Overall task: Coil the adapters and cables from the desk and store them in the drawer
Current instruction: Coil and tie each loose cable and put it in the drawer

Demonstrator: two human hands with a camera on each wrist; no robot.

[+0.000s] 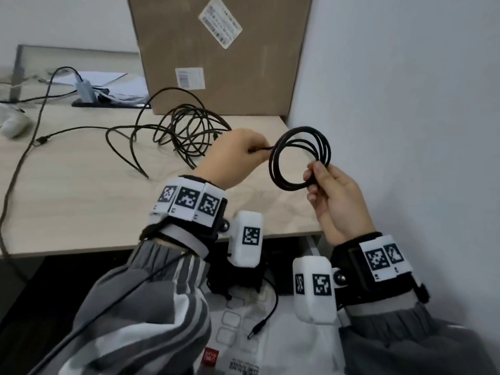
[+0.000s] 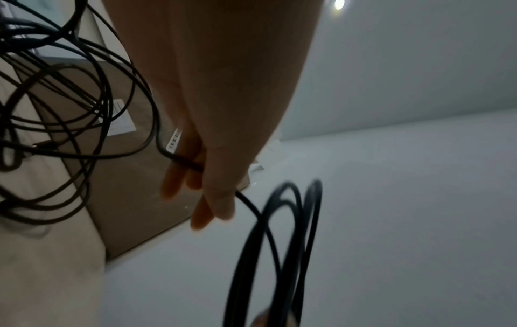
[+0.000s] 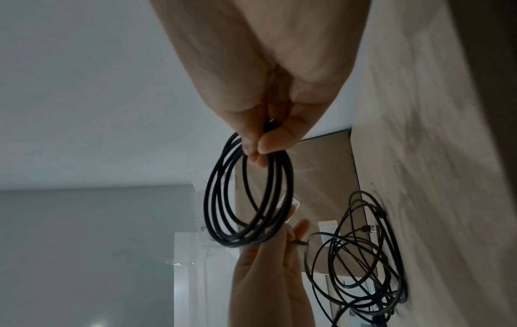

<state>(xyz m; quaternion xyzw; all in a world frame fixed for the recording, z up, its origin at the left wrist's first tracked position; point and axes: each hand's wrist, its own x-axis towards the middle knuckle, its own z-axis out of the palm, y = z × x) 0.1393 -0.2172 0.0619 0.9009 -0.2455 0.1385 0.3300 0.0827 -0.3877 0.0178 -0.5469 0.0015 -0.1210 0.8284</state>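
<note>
Coiled cable [image 1: 300,158] — pinched by right hand [image 1: 335,196], left hand [image 1: 238,155] gripping its tail.

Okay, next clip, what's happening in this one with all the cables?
A person is winding a black cable into a coil in the air above the desk. Their right hand pinches the finished loops together, while the left hand grips the strand that feeds into the coil. A loose tangle of cables lies uncoiled on the desk in front of a cardboard box. Below the desk edge, what looks like the open drawer shows a barrel plug lying inside.
</note>
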